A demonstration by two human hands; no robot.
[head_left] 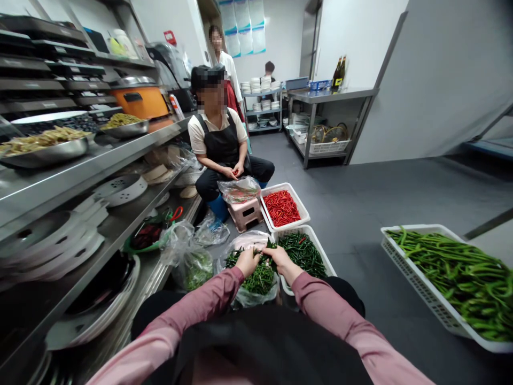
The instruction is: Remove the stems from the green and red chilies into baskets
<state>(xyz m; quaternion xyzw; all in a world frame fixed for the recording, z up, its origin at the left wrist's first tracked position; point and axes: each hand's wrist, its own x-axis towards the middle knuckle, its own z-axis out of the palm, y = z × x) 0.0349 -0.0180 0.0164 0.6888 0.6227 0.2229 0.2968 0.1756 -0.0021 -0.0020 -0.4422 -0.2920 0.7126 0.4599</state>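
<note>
Along our right, open floor (352,206) spreads wide, while the shelf (100,164) edge hems our left. Ahead, a seated co-worker (222,136) and two chili baskets (306,218) block passage; just above the plastic bag (244,297), our hands (247,262) pinch some greens (271,247).

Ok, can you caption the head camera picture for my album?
Left hand and right hand, close together over greens in a plastic bag, beside green chillies, with red chillies just beyond.

The greens (271,246) pinched in the hands (247,263) are too small to identify, and the right edge crops a white crate (420,289).
</note>
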